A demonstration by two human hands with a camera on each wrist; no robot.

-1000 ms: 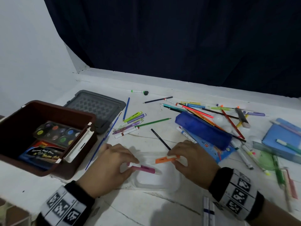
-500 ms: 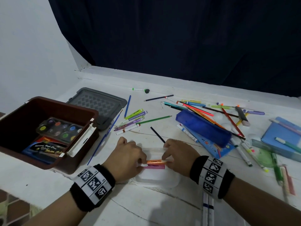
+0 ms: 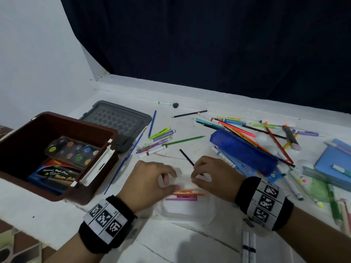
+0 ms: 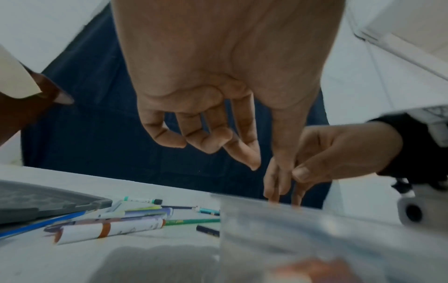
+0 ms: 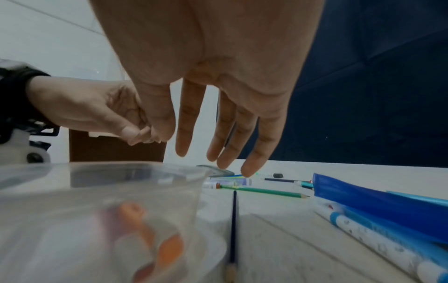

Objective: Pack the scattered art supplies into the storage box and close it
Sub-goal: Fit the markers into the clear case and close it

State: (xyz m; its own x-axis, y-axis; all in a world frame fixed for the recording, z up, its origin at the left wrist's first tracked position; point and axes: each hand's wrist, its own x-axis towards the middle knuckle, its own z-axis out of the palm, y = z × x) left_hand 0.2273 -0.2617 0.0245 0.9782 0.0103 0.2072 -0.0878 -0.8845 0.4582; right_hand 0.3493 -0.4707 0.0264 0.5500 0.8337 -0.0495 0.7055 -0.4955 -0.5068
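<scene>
A heavy dark navy curtain [image 3: 209, 44] hangs across the back, its lower edge meeting the raised rear ledge of the white painted work surface [image 3: 171, 243], which shows thin cracks near the front. A plain pale wall [image 3: 34, 54] stands at the left. Brown patterned floor tiles [image 3: 17, 245] show at the lower left corner.

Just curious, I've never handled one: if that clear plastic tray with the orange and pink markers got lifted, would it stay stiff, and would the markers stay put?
The clear plastic tray looks thin-walled, so it probably flexes a little and weighs little. The orange marker and pink marker lie loose inside; being round, they would likely roll if it tilts.
</scene>
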